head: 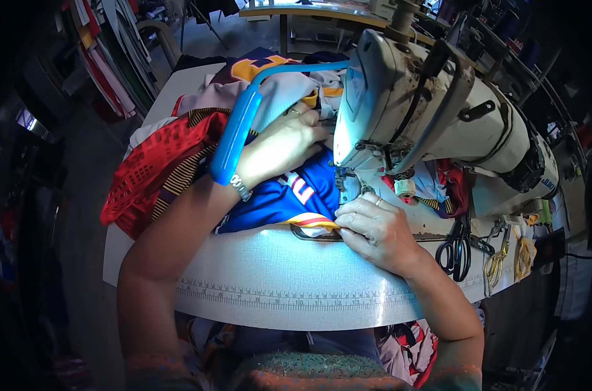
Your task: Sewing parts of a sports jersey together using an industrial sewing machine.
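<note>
A blue jersey garment with a white-and-red printed figure lies under the head of a Juki industrial sewing machine. My right hand pinches the garment's yellow-and-red striped edge just in front of the needle area. A ring is on one of its fingers. Behind the presser area, my left hand rests with curled fingers among the blue cloth and a pale grey fabric. Its fingertips are partly hidden, so its grip is unclear. The needle itself is hidden.
A blue gooseneck lamp reaches over my left forearm. Red patterned fabric heaps on the left. Black-handled scissors and gold-coloured scissors lie at the right. A printed ruler runs along the white table's front edge.
</note>
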The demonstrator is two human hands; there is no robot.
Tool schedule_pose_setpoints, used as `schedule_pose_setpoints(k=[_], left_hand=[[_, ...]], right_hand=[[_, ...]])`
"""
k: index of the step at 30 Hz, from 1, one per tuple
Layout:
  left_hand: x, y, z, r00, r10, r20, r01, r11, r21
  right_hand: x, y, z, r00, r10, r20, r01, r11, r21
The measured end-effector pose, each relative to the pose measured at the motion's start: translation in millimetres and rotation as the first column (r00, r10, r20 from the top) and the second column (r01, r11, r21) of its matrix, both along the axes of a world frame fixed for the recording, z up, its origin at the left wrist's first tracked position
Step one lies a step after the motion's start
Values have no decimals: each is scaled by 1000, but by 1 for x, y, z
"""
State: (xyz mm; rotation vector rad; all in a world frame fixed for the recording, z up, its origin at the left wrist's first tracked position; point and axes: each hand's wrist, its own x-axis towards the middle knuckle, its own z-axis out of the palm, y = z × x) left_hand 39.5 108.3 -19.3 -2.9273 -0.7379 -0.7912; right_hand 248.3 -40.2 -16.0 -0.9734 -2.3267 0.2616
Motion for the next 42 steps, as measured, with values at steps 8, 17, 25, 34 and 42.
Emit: schedule_pose_setpoints(k=[8, 17, 25, 34, 42], left_hand=[[-25, -52, 9, 993, -14, 114, 34, 983, -181], [-28, -104, 12, 964, -62, -259, 81, 995, 61], [-19, -114, 16, 933, -24, -360, 123, 959, 254], [-16, -116, 14, 926, -16, -377, 103, 972, 213], [-27, -121, 40, 996, 89, 30, -89, 996, -2]], right_hand=[[0, 1, 0, 1000, 14, -10, -15, 1000, -6], [-1, 1, 0, 1000, 3, 4, -3, 1000, 25], [0, 1, -2, 1000, 6, 5, -6, 999, 52], [0, -3, -1, 999, -5, 36, 3, 999, 48], [3, 11, -9, 979, 95, -182, -104, 994, -40]])
